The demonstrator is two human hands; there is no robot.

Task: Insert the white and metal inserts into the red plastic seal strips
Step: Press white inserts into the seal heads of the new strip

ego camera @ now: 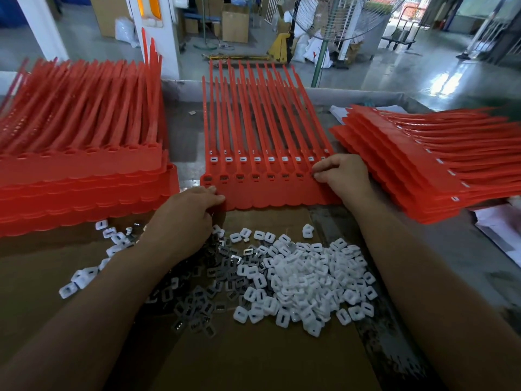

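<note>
A sheet of joined red seal strips point(262, 190) lies flat in the middle of the table, tails pointing away from me. Its upper row of sockets holds white inserts; the lower row shows metal inserts. My left hand point(187, 213) pinches the sheet's near left corner. My right hand point(339, 172) has curled fingers pinching the sheet's right edge at the last socket. In front of the sheet, on cardboard point(253, 362), lies a heap of white inserts point(304, 280) beside a heap of metal inserts point(214, 280).
A tall stack of red strip sheets point(81, 170) fills the left side. Another stack with white inserts fitted point(417, 165) fans out on the right, over white papers point(501, 227). A few white inserts point(84, 275) lie scattered at the left. Factory floor, boxes and a fan stand beyond the table.
</note>
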